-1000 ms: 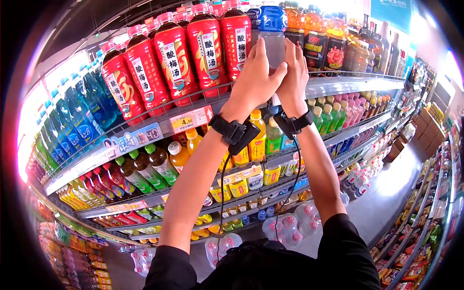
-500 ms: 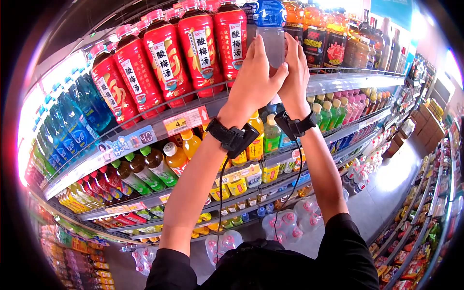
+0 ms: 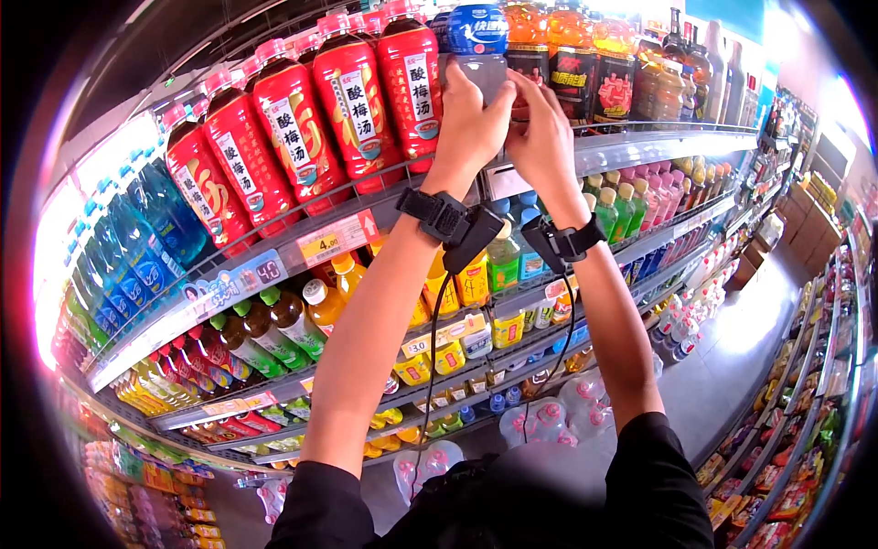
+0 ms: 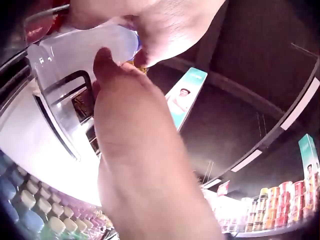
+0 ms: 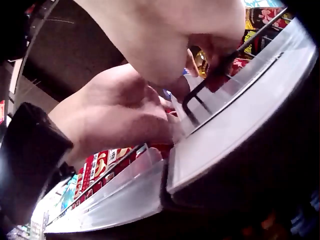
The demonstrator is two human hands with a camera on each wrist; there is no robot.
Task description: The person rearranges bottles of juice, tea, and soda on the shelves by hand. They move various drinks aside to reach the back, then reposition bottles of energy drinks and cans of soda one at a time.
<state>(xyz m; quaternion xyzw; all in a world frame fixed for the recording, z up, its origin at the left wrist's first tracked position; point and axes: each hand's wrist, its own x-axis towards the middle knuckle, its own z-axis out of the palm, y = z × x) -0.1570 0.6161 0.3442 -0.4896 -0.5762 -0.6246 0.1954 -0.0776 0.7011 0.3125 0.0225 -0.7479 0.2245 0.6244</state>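
A bottle with a blue label (image 3: 477, 29) and a clear, pale lower body stands at the front of the top shelf, right of the red bottles (image 3: 416, 87). My left hand (image 3: 468, 128) holds that lower body, fingers on its left side and thumb on its right. Just right of it, my right hand (image 3: 546, 142) reaches up with its index fingertip near the left thumb. In the left wrist view, a right-hand digit (image 4: 104, 59) lies against the clear bottle (image 4: 75, 50). The bottle's far side is hidden.
A wire rail and clear price strip (image 3: 640, 156) run along the shelf front beneath my hands. Amber bottles with black labels (image 3: 572, 78) stand right of the blue-labelled one. Lower shelves hold more drinks; an aisle floor (image 3: 722, 343) lies right.
The bottle has turned, so a different side of its blue label faces out. My left thumb has risen on the bottle; my right hand has drawn slightly away from its side. The view has shifted.
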